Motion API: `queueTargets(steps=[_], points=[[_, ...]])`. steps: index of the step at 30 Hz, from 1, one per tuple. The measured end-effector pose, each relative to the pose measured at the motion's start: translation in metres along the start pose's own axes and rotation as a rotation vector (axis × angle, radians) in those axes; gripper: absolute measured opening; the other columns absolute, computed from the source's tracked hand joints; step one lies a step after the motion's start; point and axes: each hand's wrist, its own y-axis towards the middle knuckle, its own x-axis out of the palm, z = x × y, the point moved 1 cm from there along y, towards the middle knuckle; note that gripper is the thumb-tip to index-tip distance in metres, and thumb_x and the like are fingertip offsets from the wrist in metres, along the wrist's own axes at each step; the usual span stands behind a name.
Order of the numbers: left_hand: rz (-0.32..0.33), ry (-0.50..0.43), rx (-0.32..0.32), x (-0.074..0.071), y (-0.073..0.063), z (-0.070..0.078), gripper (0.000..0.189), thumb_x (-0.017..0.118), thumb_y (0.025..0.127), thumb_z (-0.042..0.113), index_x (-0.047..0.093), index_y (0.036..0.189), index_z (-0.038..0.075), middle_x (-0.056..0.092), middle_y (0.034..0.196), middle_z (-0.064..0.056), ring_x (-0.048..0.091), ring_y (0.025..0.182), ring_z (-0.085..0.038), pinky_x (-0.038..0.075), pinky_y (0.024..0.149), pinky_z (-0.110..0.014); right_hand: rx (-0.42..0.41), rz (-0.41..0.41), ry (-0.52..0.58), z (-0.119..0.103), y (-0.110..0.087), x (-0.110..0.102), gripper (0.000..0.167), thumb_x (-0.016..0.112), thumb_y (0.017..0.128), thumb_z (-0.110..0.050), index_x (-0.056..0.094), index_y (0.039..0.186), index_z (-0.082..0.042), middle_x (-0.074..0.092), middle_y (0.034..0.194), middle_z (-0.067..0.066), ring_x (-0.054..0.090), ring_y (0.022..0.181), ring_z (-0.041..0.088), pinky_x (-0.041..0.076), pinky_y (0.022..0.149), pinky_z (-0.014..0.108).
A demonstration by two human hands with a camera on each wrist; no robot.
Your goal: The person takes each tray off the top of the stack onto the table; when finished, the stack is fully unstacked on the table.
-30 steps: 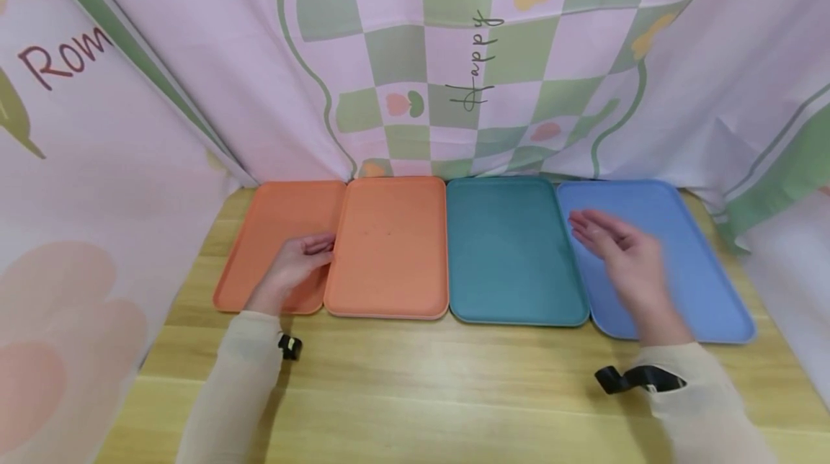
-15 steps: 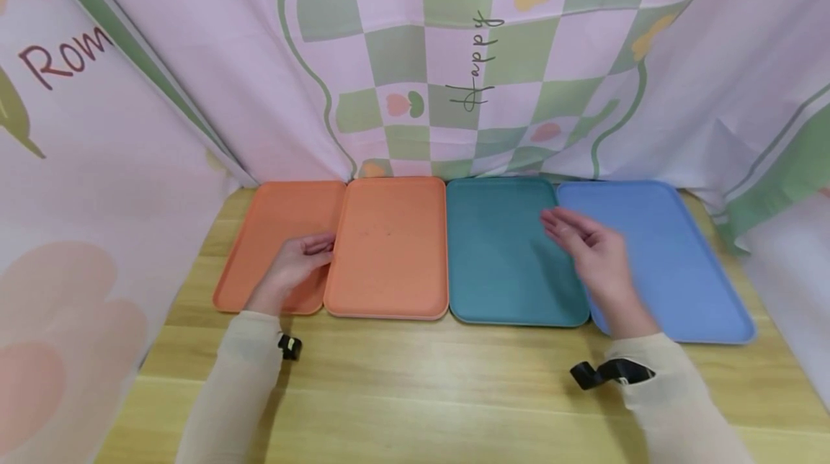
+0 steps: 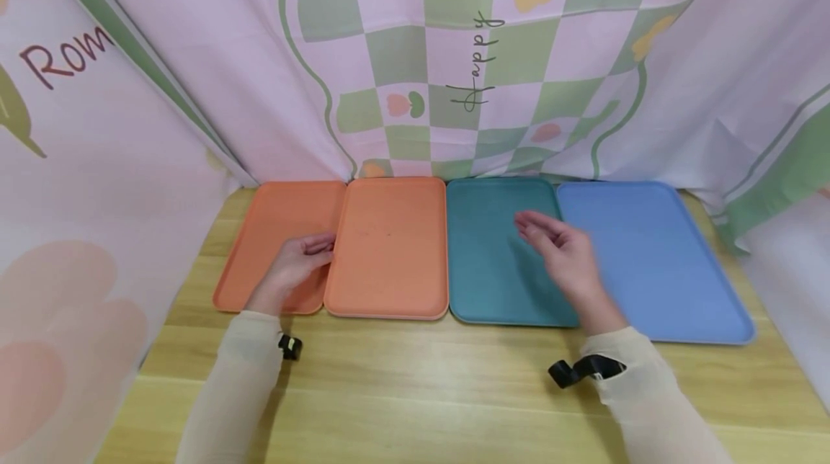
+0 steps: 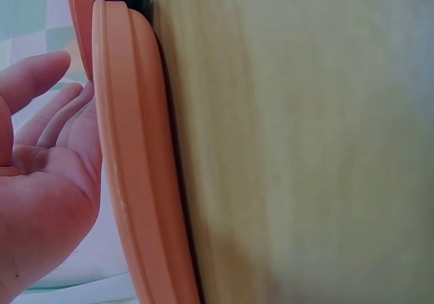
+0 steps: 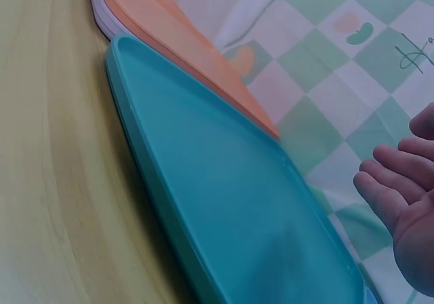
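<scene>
Low over the leftmost orange tray (image 3: 266, 233) rests my left hand (image 3: 295, 262), its fingertips right at the left edge of the second orange tray (image 3: 389, 262). Its thumb (image 4: 34, 80) stands apart from the fingers in the left wrist view, and nothing shows in the hand. My right hand (image 3: 564, 255) hovers above the teal tray (image 3: 493, 262) with fingers loosely extended, holding nothing, and casts a shadow on it. The right wrist view shows the same hand (image 5: 407, 195) palm up to the camera, off the teal tray's far side.
A blue tray (image 3: 668, 262) lies at the right end of the row. Under the second orange tray a lavender rim (image 5: 105, 12) shows in the right wrist view. The trays sit on a wooden table (image 3: 415, 392) against a printed curtain (image 3: 389, 53).
My right hand has moved left, from over the blue tray to over the teal tray. The left hand and the trays have stayed in place.
</scene>
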Motion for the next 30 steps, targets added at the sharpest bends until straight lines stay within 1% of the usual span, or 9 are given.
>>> queueTargets(steps=[6, 10, 12, 14, 17, 18, 21, 25, 30], points=[[0.002, -0.005, -0.010, 0.000, 0.000, 0.000, 0.052, 0.062, 0.109, 0.006, 0.049, 0.158, -0.005, 0.051, 0.163, -0.026, 0.048, 0.155, -0.037, 0.047, 0.124, -0.045, 0.018, -0.016, -0.027, 0.001, 0.003, 0.015, 0.039, 0.060, 0.111, -0.011, 0.064, 0.144, 0.008, 0.065, 0.143, 0.033, 0.068, 0.110, -0.015, 0.056, 0.096, 0.009], [0.008, -0.006, -0.020, 0.000, -0.001, 0.000, 0.052, 0.063, 0.108, 0.006, 0.051, 0.158, -0.004, 0.052, 0.162, -0.024, 0.049, 0.154, -0.035, 0.046, 0.124, -0.047, 0.032, -0.031, -0.064, 0.003, 0.005, 0.024, 0.039, 0.061, 0.111, -0.013, 0.065, 0.145, 0.005, 0.068, 0.143, 0.028, 0.067, 0.110, -0.015, 0.054, 0.094, 0.006], [0.008, 0.002, -0.012, 0.000, -0.001, 0.000, 0.052, 0.063, 0.109, 0.006, 0.051, 0.158, -0.003, 0.053, 0.162, -0.024, 0.050, 0.154, -0.035, 0.046, 0.124, -0.048, 0.040, -0.039, -0.107, 0.005, 0.005, 0.029, 0.039, 0.061, 0.112, -0.016, 0.065, 0.146, 0.002, 0.069, 0.144, 0.024, 0.070, 0.117, -0.005, 0.052, 0.094, 0.004], [0.008, 0.011, -0.005, 0.000, -0.001, 0.000, 0.051, 0.063, 0.109, 0.007, 0.052, 0.158, -0.003, 0.054, 0.161, -0.023, 0.050, 0.153, -0.035, 0.046, 0.124, -0.048, 0.052, -0.049, -0.144, 0.007, 0.006, 0.034, 0.039, 0.060, 0.112, -0.018, 0.065, 0.147, 0.000, 0.069, 0.146, 0.021, 0.071, 0.125, 0.009, 0.049, 0.093, 0.002], [0.009, 0.019, 0.003, 0.000, 0.000, -0.001, 0.051, 0.063, 0.109, 0.008, 0.052, 0.157, -0.003, 0.054, 0.161, -0.023, 0.051, 0.153, -0.035, 0.046, 0.124, -0.049, 0.063, -0.072, -0.172, 0.008, 0.006, 0.042, 0.040, 0.059, 0.113, -0.018, 0.064, 0.149, -0.002, 0.067, 0.149, 0.019, 0.065, 0.137, 0.031, 0.046, 0.093, 0.001], [0.010, 0.021, 0.003, 0.000, 0.000, -0.001, 0.051, 0.064, 0.109, 0.009, 0.053, 0.157, -0.003, 0.054, 0.161, -0.023, 0.051, 0.153, -0.035, 0.046, 0.124, -0.048, 0.063, -0.079, -0.172, 0.009, 0.007, 0.045, 0.041, 0.059, 0.113, -0.017, 0.063, 0.150, -0.001, 0.067, 0.150, 0.019, 0.064, 0.139, 0.035, 0.046, 0.093, 0.000], [0.003, 0.012, 0.006, 0.000, 0.000, -0.002, 0.051, 0.063, 0.109, 0.008, 0.052, 0.157, -0.004, 0.053, 0.161, -0.024, 0.050, 0.154, -0.035, 0.047, 0.123, -0.047, 0.061, -0.097, -0.161, 0.009, 0.007, 0.053, 0.041, 0.058, 0.112, -0.014, 0.061, 0.150, 0.002, 0.065, 0.150, 0.021, 0.062, 0.141, 0.039, 0.045, 0.094, 0.000], [-0.005, -0.009, 0.003, 0.000, 0.001, -0.003, 0.052, 0.062, 0.109, 0.006, 0.050, 0.158, -0.005, 0.051, 0.162, -0.025, 0.048, 0.155, -0.036, 0.049, 0.122, -0.043, 0.062, -0.111, -0.141, 0.008, 0.008, 0.063, 0.041, 0.058, 0.112, -0.011, 0.060, 0.150, 0.004, 0.064, 0.150, 0.024, 0.062, 0.141, 0.040, 0.045, 0.094, 0.001], [0.004, -0.029, -0.014, 0.000, 0.001, -0.003, 0.052, 0.062, 0.109, 0.005, 0.050, 0.158, -0.004, 0.052, 0.163, -0.024, 0.049, 0.155, -0.035, 0.048, 0.122, -0.041, 0.073, -0.116, -0.125, 0.011, 0.009, 0.074, 0.041, 0.059, 0.111, -0.011, 0.061, 0.149, 0.005, 0.065, 0.149, 0.025, 0.063, 0.140, 0.040, 0.046, 0.095, 0.003]])
